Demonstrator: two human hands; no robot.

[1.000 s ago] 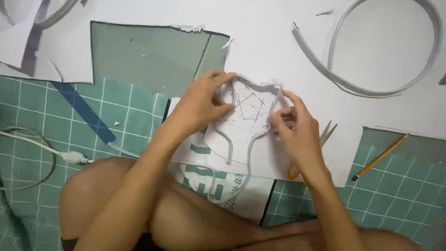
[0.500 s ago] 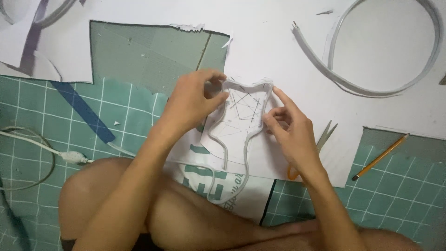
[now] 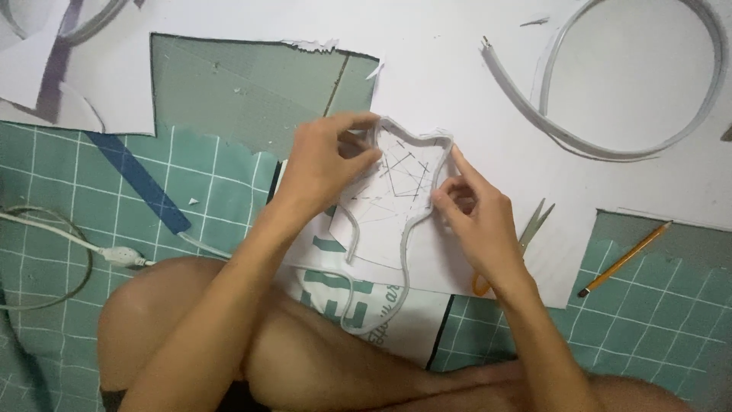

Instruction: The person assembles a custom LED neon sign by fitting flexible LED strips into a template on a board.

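Bending a thin white strip (image 3: 412, 141) along the star drawing on the paper sheet (image 3: 389, 229), left hand (image 3: 328, 164) and right hand (image 3: 476, 210) pinch it fingers-together, and the next bend seems to need steady pressure at the corner

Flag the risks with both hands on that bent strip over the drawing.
1. The left hand and right hand pinch only the top of the grey strip; its lower end lies free and might spring off the drawn sheet.
2. The scissors lie right beside the right hand and may get bumped.
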